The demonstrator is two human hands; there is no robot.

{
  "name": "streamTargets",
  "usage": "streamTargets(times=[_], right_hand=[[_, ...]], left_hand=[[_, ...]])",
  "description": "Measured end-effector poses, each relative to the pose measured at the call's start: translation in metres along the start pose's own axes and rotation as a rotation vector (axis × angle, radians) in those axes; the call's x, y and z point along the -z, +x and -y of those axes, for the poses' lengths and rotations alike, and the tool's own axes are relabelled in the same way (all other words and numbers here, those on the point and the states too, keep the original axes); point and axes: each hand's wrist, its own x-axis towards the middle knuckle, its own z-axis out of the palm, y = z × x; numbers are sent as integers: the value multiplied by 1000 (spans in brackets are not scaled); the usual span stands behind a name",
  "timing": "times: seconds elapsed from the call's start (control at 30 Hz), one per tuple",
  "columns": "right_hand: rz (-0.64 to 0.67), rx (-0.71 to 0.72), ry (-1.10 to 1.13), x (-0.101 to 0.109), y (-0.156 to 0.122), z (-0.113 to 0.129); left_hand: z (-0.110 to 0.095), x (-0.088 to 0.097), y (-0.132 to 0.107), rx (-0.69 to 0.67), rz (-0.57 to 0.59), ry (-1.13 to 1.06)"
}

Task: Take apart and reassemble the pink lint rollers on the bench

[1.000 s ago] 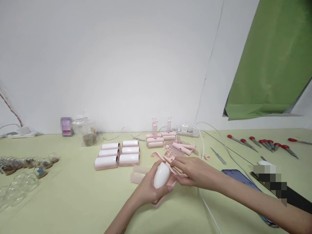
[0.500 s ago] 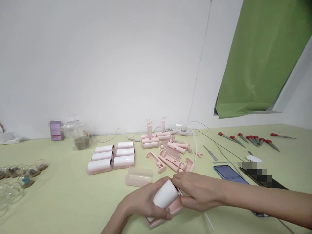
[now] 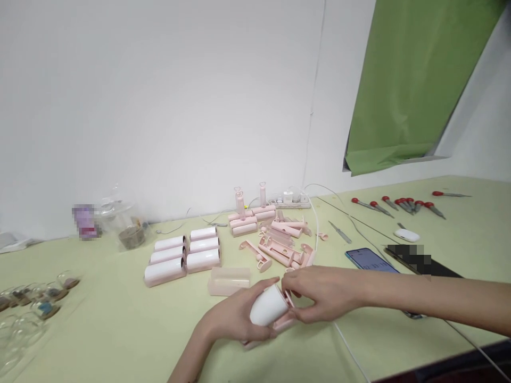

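My left hand [image 3: 231, 319] is wrapped round a white roll [image 3: 268, 307] that sits in a pink roller frame [image 3: 281, 323], low over the pale green table [image 3: 120, 330]. My right hand [image 3: 325, 292] pinches the frame's end beside the roll, fingers curled. Just behind my hands lies a translucent pink cover [image 3: 229, 280]. Further back are several white rolls in a block [image 3: 183, 254] and a heap of pink roller handles [image 3: 281, 247].
A phone [image 3: 369, 259] lies to the right, with a white cable [image 3: 347, 346] running past it. Red-handled tools [image 3: 395, 205] line the far right. Small glass domes [image 3: 35, 295] sit at the left edge, a glass jar [image 3: 125, 226] near the wall. A green sheet [image 3: 415, 80] hangs upper right.
My hands drew the roll and pink frame nearer to me and lower. The roll tilted so its open end faces up and right. The view swung rightward.
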Motion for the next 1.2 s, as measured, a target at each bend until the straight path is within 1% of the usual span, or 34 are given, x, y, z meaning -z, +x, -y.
streamTargets(times=[0.07, 0.1, 0.17, 0.23, 0.3, 0.4, 0.47, 0.53, 0.6, 0.67, 0.7, 0.77, 0.83, 0.87, 0.97, 1.03, 1.07, 1.13, 1.2], right_hand=[[-4, -86, 94, 2, -2, -5], [-8, -123, 164, 2, -2, -9], [-36, -142, 332, -2, -1, -17], [-111, -92, 540, -12, 4, -26], [-229, -31, 770, -26, 12, -31], [-375, 53, 1061, -44, 30, -32], [-446, 76, 1171, -50, 41, -28], [-529, 63, 1212, -47, 50, -23], [-619, 42, 1211, -39, 56, -22], [-702, 31, 1186, -28, 61, -23], [-740, 31, 1159, -23, 63, -23], [-793, 15, 1043, -17, 69, -24], [-773, -11, 873, -18, 76, -20], [-730, -10, 785, -21, 80, -17], [-534, 45, 479, -36, 89, -6], [-442, 44, 288, -45, 90, 1], [-409, 30, 232, -48, 89, 3], [-367, -2, 204, -49, 85, 5], [-350, -10, 188, -45, 80, 5]], left_hand=[[2, 0, 0, 16, -43, 13], [3, 0, 0, 22, -45, 21], [5, 0, 1, 24, -40, 22], [5, -3, 2, 26, -80, -35], [5, -8, 4, 36, -144, -131], [5, -12, 6, 47, -292, -197], [9, -7, 4, 18, -374, -155], [20, 7, -4, -29, -405, -31], [35, 25, -16, -26, -419, 181], [53, 39, -28, 65, -435, 377], [61, 41, -32, 77, -429, 450], [74, 36, -34, 76, -422, 487], [82, 22, -31, 92, -429, 365], [84, 13, -28, 118, -428, 256], [89, -5, -18, 166, -397, -59], [92, -8, -15, 150, -365, -176], [93, -7, -15, 132, -349, -206], [94, -3, -15, 108, -314, -229], [93, 0, -15, 90, -304, -216]])
